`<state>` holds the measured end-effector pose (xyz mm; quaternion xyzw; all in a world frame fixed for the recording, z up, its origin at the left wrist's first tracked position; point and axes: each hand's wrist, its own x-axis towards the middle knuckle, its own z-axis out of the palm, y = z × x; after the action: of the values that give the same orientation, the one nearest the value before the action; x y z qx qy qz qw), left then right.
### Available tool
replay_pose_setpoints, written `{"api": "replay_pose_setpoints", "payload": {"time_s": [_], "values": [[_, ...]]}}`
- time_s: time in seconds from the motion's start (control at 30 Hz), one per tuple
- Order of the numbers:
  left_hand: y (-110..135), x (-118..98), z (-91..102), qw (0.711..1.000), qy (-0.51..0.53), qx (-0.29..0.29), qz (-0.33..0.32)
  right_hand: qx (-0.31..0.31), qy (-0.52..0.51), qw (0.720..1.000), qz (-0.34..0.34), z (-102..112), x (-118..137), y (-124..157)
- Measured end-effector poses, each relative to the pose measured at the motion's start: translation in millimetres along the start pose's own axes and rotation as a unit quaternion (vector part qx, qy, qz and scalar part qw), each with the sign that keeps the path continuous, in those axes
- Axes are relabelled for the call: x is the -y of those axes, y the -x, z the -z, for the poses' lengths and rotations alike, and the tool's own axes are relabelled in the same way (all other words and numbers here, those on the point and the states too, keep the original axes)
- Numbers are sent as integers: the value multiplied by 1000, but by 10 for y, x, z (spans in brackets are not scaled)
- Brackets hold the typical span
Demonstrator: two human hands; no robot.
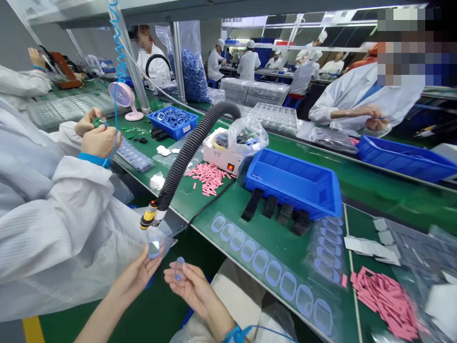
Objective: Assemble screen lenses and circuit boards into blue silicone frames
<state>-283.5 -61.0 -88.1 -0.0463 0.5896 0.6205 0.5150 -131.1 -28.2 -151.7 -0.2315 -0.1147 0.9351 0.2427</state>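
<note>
My left hand is closed on a small rounded-square part with a shiny face and a pale blue rim. To its right, my right hand pinches a translucent bluish rounded film piece between thumb and fingers. The two hands are apart, in front of the bench edge. Just above the shiny part hangs the yellow-and-black tip at the end of a black corrugated hose. On the bench lies a clear sheet with a row of several similar rounded film pieces.
A blue bin stands beyond the film sheet, with black strips along its front. Pink strips lie near a white box with a lit red switch; more pink strips lie right. A co-worker's sleeve is close on the left.
</note>
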Motion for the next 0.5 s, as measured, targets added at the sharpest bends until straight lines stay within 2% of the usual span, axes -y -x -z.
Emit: {"api": "replay_pose_setpoints", "payload": {"time_s": [0.13, 0.23, 0.37, 0.5], "values": [[419, 171, -310, 998, -12, 39, 44, -2, -16, 999, 42, -24, 320, 687], [809, 280, -674, 988, 20, 113, 107, 11, -34, 994, 103, -131, 648, 1181], [1244, 437, -1208, 959, 41, 215, 182, -35, -71, 984, 161, -291, 1064, 1724], [1572, 597, -1623, 917, 25, 304, 258, -70, -124, 971, 190, -348, 1305, 2108]]}}
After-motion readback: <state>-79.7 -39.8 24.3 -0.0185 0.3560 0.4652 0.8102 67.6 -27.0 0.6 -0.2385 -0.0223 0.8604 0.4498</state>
